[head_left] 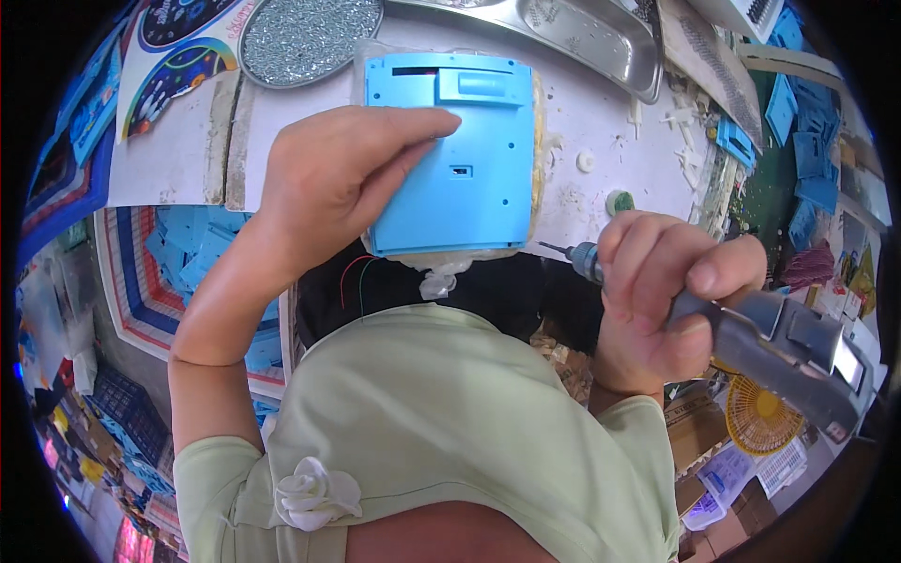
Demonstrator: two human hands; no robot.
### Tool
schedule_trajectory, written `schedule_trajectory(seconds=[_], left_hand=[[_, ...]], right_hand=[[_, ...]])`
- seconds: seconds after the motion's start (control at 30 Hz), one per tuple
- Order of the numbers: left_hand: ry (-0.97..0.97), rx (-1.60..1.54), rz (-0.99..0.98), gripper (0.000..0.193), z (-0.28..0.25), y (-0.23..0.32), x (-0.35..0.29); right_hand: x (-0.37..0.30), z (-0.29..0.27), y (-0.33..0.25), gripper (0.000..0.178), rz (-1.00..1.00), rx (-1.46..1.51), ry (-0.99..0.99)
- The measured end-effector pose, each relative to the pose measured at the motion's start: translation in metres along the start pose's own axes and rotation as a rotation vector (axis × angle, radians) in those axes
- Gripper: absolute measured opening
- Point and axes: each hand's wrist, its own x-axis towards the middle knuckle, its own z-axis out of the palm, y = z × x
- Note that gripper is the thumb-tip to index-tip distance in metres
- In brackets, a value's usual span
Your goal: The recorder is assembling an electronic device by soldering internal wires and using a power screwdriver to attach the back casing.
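A light-blue plastic housing (469, 206) lies flat in front of me on a cushion wrapped in clear plastic (441, 277). It has a raised cover near its far edge, a small rectangular slot in the middle and several round holes. My left hand (343, 169) rests over its left side, thumb and forefinger drawn together on the face; anything between the fingertips is hidden. My right hand (662, 286) wraps round a dark grey power screwdriver (788, 342). Its bit (552, 247) points left, just off the housing's near right corner. Red and green wires (352, 281) hang from the near left edge.
Beyond the housing stand a round tray of small screws (310, 38) and a long metal tray (601, 42). A white ring (586, 161) and a small green-filled cap (618, 202) lie to the right. A crate of blue parts (141, 272) sits at left, a yellow basket (765, 413) lower right.
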Motion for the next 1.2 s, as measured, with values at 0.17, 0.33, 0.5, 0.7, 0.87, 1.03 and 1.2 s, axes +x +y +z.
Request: schedule_trajectory(seconds=[0.17,0.33,0.5,0.7,0.87,1.03,1.2], left_hand=[[-0.002,-0.064,0.096,0.016,0.021,-0.002,-0.001],[-0.047,-0.05,0.14,0.013,0.028,-0.008,0.001],[-0.037,-0.036,0.097,0.015,0.03,-0.01,-0.004],[-0.035,-0.062,0.082,0.018,0.032,-0.009,-0.003],[-0.039,-0.078,0.08,0.019,0.035,-0.016,-0.005],[-0.059,-0.096,0.068,0.02,0.035,-0.016,-0.006],[-0.053,-0.11,0.069,0.021,0.034,-0.016,-0.004]], right_hand=[[-0.012,0.002,0.012,0.034,-0.006,-0.014,-0.019],[-0.012,0.009,0.024,0.03,-0.05,-0.126,-0.127],[-0.002,0.012,0.027,0.026,-0.014,-0.169,-0.249],[0.026,0.009,0.031,0.023,-0.144,-0.018,-0.187],[0.029,0.021,0.052,0.019,-0.15,-0.089,-0.248],[0.043,0.013,0.044,0.023,-0.075,-0.055,-0.235],[0.064,0.003,0.05,0.025,-0.041,-0.086,-0.141]])
